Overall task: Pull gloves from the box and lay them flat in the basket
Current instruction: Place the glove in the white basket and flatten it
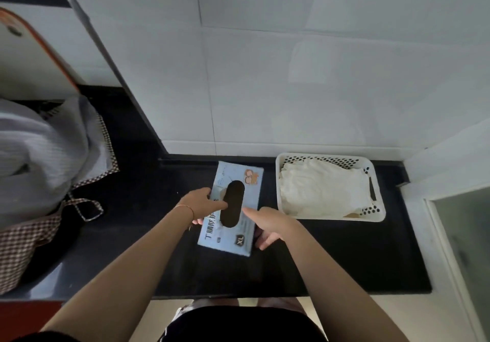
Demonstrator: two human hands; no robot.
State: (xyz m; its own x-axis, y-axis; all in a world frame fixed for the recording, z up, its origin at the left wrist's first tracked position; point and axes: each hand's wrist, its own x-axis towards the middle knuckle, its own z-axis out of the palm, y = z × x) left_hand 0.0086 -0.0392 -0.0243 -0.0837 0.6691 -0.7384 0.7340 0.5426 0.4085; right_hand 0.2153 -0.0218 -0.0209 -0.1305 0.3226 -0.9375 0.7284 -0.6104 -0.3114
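A light blue glove box (pixel 233 238) lies on the black counter, its dark oval opening facing up. No glove shows in the opening. My left hand (pixel 200 201) grips the box's left edge, thumb on top near the opening. My right hand (pixel 267 225) holds the box's right edge, thumb on top and fingers down its side. To the right stands a white perforated basket (pixel 375 204) with pale gloves (pixel 320 188) lying inside it.
The black counter (pixel 344 257) runs to a front edge near my body and meets a white tiled wall behind. A checked cloth bag with grey fabric (pixel 39 161) fills the left side. A frosted glass panel (pixel 466 241) stands at the right.
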